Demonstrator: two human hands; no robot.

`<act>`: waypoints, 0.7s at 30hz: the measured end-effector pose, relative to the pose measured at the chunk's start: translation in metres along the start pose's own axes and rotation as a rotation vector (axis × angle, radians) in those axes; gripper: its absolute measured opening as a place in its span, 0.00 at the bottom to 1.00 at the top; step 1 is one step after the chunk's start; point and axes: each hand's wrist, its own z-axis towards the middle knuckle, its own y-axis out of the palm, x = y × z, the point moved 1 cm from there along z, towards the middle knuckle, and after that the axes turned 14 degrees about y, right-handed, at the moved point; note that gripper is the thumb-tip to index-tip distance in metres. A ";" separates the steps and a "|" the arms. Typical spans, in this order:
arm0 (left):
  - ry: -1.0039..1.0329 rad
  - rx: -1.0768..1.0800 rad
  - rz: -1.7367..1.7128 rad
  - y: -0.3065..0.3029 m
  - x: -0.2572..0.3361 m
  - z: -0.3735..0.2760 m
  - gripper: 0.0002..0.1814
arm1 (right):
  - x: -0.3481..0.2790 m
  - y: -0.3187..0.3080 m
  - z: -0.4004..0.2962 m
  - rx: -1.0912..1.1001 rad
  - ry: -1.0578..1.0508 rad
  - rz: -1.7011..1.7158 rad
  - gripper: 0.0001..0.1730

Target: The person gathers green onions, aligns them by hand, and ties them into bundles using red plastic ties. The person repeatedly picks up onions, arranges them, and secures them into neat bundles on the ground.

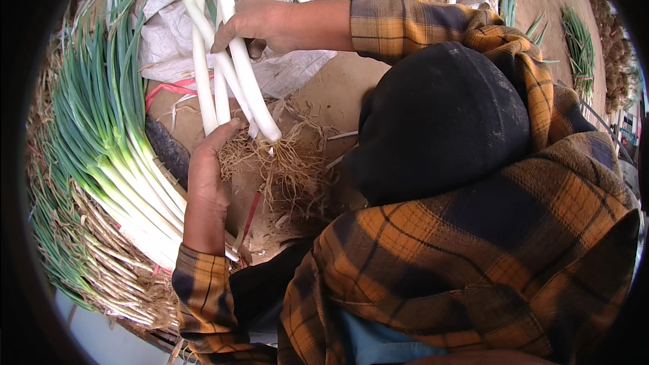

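Several thick white green-onion stalks (pixel 256 94) slant down across the upper middle, their brown roots (pixel 284 162) hanging at the lower ends. My right hand (pixel 261 25) is closed around some of these stalks partway up, the thumb lying across them. Lower down, my left hand (pixel 208 172) grips near the root ends with its thumb against the stalks; its other fingers are mostly hidden. Just left of that hand lies a large pile of green onions (pixel 137 162), with green leaves upward and white stems partly behind my forearm.
Thinner, dirtier onions (pixel 111 268) with roots lie at lower left. Crumpled white plastic sheeting (pixel 172 25) and red tape (pixel 170 90) are beyond the stalks. My black-covered knee (pixel 446 121) rises close on the right. A green bundle (pixel 579 50) lies on the ground at far right.
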 end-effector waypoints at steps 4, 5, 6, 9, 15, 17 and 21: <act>0.070 0.034 0.168 -0.010 0.009 0.000 0.11 | 0.000 -0.013 0.014 0.040 -0.067 0.166 0.11; 0.108 0.050 0.232 -0.013 0.011 -0.002 0.11 | 0.000 -0.015 0.017 0.031 -0.069 0.161 0.11; 0.108 0.029 0.231 -0.018 0.014 0.001 0.12 | -0.001 -0.018 0.018 0.027 -0.072 0.156 0.11; 0.198 -0.038 0.186 -0.021 0.026 0.003 0.13 | -0.002 -0.023 0.017 0.086 -0.098 0.059 0.14; 0.007 -0.028 -0.168 -0.020 0.008 -0.001 0.16 | -0.011 -0.002 0.034 0.144 -0.118 -0.204 0.27; 0.011 -0.035 -0.297 -0.018 0.004 0.001 0.16 | -0.016 0.001 0.034 0.176 -0.164 -0.448 0.30; 0.071 0.010 -0.405 -0.014 0.001 0.001 0.17 | -0.014 0.015 0.026 -0.069 -0.247 -0.447 0.34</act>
